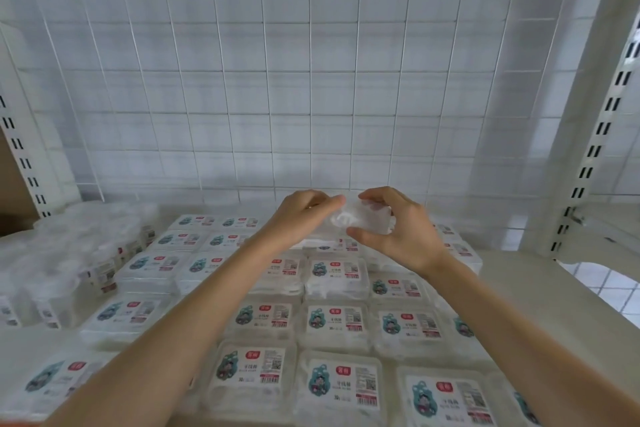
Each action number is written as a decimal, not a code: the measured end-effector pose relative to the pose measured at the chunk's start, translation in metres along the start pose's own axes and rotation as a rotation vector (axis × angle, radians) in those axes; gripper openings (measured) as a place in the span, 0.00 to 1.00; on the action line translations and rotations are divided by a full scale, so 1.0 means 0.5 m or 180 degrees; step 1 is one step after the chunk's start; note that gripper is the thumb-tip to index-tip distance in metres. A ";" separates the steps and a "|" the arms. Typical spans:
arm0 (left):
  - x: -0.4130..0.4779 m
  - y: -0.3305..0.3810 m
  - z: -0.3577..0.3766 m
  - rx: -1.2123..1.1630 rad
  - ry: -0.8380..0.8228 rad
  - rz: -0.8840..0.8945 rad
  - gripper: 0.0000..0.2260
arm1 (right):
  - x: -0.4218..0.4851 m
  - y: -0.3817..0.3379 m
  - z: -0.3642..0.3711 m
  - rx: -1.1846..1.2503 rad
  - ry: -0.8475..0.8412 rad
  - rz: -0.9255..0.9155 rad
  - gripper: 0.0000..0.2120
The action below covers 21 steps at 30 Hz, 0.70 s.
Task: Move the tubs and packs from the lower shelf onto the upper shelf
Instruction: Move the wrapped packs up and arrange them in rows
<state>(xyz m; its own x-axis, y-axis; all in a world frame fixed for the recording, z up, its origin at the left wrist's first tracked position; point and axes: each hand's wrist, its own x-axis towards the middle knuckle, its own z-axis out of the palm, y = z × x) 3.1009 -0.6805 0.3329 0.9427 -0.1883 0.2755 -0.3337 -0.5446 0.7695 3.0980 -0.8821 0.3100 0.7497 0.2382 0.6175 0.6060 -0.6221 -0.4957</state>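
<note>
Left grip (304, 215) and right grip (398, 229) both pinch one clear tub (360, 218) over the back row of tubs (207, 221) on the shelf (519, 274). That fingertip hold looks thin, so it could slip and topple the stacks.

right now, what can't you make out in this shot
All head view.
1. Clear pack between left hand and right hand: label and contents, blurred and partly covered by fingers.
2. Wrapped piles at left: contents, blurred.
3. Labelled packs: small print, too small to read.
4. Front-row pack: cut off by the bottom edge.
5. Lower shelf: out of frame.
</note>
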 end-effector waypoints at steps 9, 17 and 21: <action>-0.011 0.014 -0.012 -0.1085 0.0263 0.0020 0.08 | -0.008 -0.021 -0.008 0.1451 0.0211 0.0777 0.28; -0.011 0.007 -0.003 -0.1393 0.0184 -0.0055 0.11 | -0.009 -0.011 -0.028 0.1976 0.0039 0.0891 0.12; -0.009 0.005 -0.009 -0.0817 0.0679 0.0058 0.19 | -0.010 -0.010 -0.033 0.2091 0.0150 0.0760 0.14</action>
<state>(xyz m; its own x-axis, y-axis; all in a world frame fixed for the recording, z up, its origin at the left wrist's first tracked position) 3.0958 -0.6776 0.3361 0.9233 -0.0060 0.3841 -0.3664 -0.3139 0.8759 3.0868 -0.8923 0.3193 0.8790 0.1094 0.4640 0.4725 -0.0703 -0.8785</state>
